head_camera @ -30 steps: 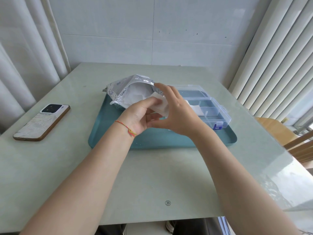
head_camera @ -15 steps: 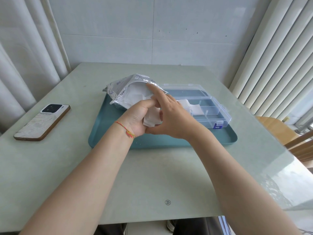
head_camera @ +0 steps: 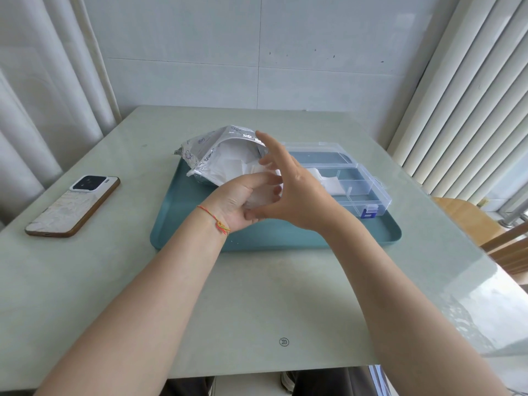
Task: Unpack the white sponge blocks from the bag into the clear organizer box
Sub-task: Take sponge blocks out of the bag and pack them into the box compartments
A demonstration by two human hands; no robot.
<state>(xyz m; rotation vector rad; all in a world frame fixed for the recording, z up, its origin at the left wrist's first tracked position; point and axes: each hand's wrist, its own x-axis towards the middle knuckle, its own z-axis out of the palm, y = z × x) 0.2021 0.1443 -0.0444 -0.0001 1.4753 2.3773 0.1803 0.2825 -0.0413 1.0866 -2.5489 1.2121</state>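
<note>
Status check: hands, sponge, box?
Left hand holds a sponge block above the tray. Right hand open beside it. Bag open; box open, white pieces inside. Path unobstructed.

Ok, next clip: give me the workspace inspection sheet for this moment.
Surface: pale green table carrying a teal tray.
Job's things: open foil bag and open clear organizer box on the tray; white sponge blocks already in the box.
Clutter: phone lying left of the tray.
Grips: left hand holds a white sponge block; right hand open beside it.
Cables: nothing seen.
Surroundings: tiled wall, curtain, blinds.
</note>
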